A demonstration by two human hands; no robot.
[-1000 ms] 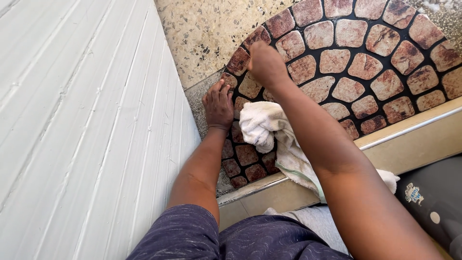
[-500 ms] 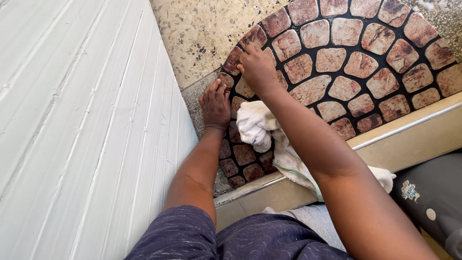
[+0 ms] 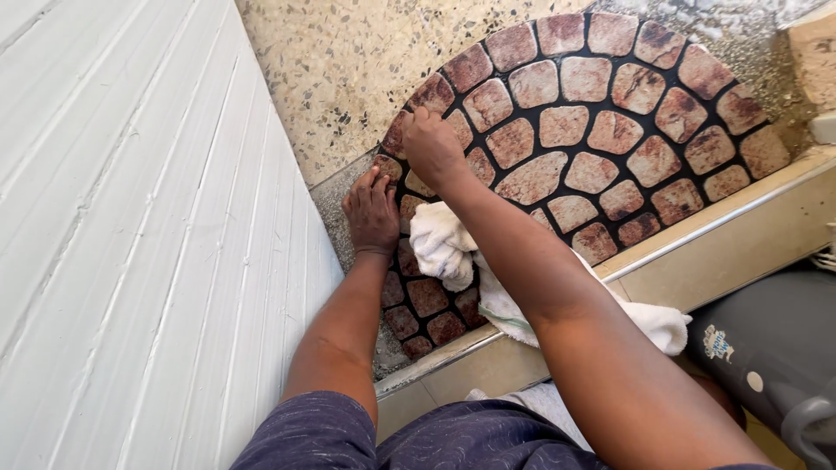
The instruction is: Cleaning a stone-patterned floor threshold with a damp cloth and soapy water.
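A semicircular rubber doormat [image 3: 601, 130] patterned with reddish-brown cobblestone shapes set in black lies on a speckled terrazzo floor [image 3: 340, 78], filling the upper middle and right of the frame, its straight edge against a beige door threshold with a metal strip [image 3: 697, 252] running diagonally at right. The right hand [image 3: 431, 146], just left of centre, is curled closed at the mat's curved left edge, fingertips pinching or pressing the rim; whether the edge is lifted cannot be told. The left hand [image 3: 373, 213], slightly lower and further left, lies flat and open, palm down, half on the mat's outer stones and half on the floor, likely pinning that side so the mat does not slide. Between the two forearms a crumpled white towel [image 3: 444, 244] rests on the mat, trailing down across the threshold beneath the right arm, within easy reach of either hand. A white grooved panel wall [image 3: 131, 261] takes up the whole left of the frame. At lower right sits a dark grey rounded plastic object [image 3: 771, 348], partly cut off. Dark blue marled clothing [image 3: 348, 435] fills the bottom edge.
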